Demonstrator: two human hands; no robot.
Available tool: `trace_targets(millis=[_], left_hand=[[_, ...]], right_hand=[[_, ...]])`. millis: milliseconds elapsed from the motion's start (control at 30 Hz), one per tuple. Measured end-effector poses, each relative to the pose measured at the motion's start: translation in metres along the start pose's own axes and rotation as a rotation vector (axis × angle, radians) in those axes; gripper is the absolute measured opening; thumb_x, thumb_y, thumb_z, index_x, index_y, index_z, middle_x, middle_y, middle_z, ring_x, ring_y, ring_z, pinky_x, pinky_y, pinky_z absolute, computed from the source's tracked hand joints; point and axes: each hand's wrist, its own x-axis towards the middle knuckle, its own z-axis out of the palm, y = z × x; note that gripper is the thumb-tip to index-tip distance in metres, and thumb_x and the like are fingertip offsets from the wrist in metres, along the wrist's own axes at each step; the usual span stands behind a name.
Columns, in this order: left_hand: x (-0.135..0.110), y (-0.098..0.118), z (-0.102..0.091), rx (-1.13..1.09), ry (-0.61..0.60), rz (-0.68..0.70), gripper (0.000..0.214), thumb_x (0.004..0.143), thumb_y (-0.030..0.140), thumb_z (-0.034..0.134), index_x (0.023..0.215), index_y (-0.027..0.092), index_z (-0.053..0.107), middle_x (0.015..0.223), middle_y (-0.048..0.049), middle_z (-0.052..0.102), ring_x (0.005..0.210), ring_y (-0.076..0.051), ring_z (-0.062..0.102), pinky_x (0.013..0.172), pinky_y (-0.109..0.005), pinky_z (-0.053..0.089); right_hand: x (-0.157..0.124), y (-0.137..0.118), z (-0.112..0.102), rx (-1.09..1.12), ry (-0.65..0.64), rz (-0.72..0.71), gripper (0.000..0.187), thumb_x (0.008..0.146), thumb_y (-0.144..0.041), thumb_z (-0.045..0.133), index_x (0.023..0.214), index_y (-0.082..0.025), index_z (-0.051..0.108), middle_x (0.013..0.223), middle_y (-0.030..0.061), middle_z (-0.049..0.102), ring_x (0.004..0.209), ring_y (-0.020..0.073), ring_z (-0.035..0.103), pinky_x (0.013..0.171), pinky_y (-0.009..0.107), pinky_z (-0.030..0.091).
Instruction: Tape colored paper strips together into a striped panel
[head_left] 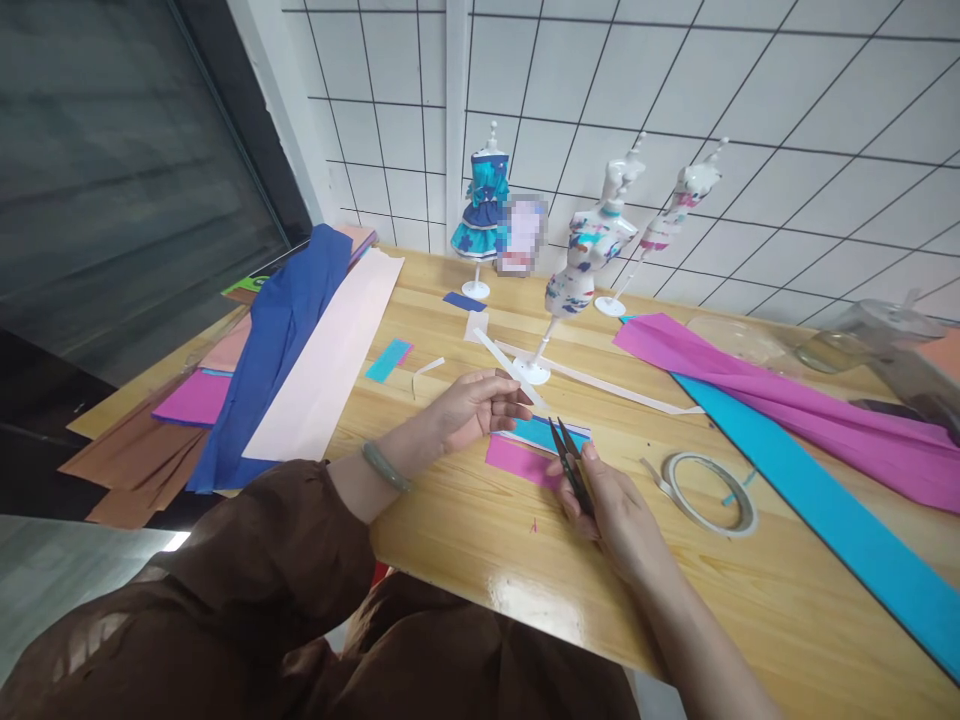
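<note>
My left hand [480,405] pinches a long white paper strip [504,362] that slants up and away over the wooden table [465,520]. My right hand [611,505] is closed round small black snips [570,460], their blades pointing up toward the strip's near end. Just under both hands lie a magenta paper piece [517,462] and a teal piece [536,432], flat on the table. A green bangle sits on my left wrist.
Three small mannequins [581,270] stand at the back, one in a blue dress [480,205]. A tape roll [712,490] lies right of my right hand. Long magenta [787,400] and teal [825,510] paper sheets cross the right side; blue [277,340] and pink [330,350] sheets lie left.
</note>
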Motion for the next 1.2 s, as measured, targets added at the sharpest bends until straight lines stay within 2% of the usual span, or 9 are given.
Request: trace_targets(millis=[300,467,633,1000,1200], left_hand=[[-0.003,-0.004,0.004,-0.089,-0.047,-0.125,0.007,0.081,0.012,0.052,0.079,0.011,0.059,0.072,-0.0029,0.067,0.060,-0.010,0.065,0.050,-0.017,0.049],[-0.005,-0.005,0.009,-0.049,-0.072,-0.158,0.005,0.079,0.015,0.058,0.079,0.010,0.059,0.069,-0.0034,0.066,0.058,-0.009,0.064,0.050,-0.016,0.047],[-0.006,-0.005,0.011,-0.034,-0.105,-0.161,0.006,0.077,0.016,0.060,0.078,0.010,0.060,0.070,-0.0040,0.066,0.058,-0.009,0.064,0.051,-0.016,0.047],[-0.005,-0.009,0.010,-0.010,-0.175,-0.146,0.016,0.074,0.020,0.066,0.082,0.010,0.057,0.071,-0.0042,0.066,0.058,-0.010,0.064,0.052,-0.016,0.047],[-0.005,-0.010,0.010,0.042,-0.166,-0.134,0.018,0.074,0.022,0.068,0.082,0.010,0.057,0.073,-0.0048,0.067,0.059,-0.009,0.062,0.053,-0.018,0.047]], right_hand=[[-0.005,-0.005,0.003,-0.064,-0.069,-0.140,0.046,0.087,-0.059,0.036,0.064,-0.020,0.042,0.059,-0.0031,0.040,0.047,0.0091,0.033,0.044,0.025,0.024],[-0.008,-0.007,0.005,-0.085,-0.097,-0.178,0.043,0.091,-0.055,0.032,0.068,-0.020,0.042,0.058,-0.0045,0.036,0.048,0.0093,0.032,0.047,0.025,0.026],[-0.008,-0.008,0.006,-0.092,-0.111,-0.214,0.040,0.091,-0.054,0.033,0.073,-0.020,0.044,0.061,-0.0036,0.038,0.050,0.0100,0.033,0.048,0.026,0.027],[-0.008,-0.010,0.005,-0.154,-0.095,-0.233,0.044,0.091,-0.055,0.031,0.065,-0.021,0.040,0.057,-0.0039,0.036,0.051,0.0109,0.033,0.050,0.025,0.028],[-0.009,-0.009,0.005,-0.126,-0.105,-0.224,0.043,0.091,-0.055,0.032,0.066,-0.020,0.041,0.059,-0.0037,0.037,0.051,0.0106,0.033,0.049,0.026,0.027]])
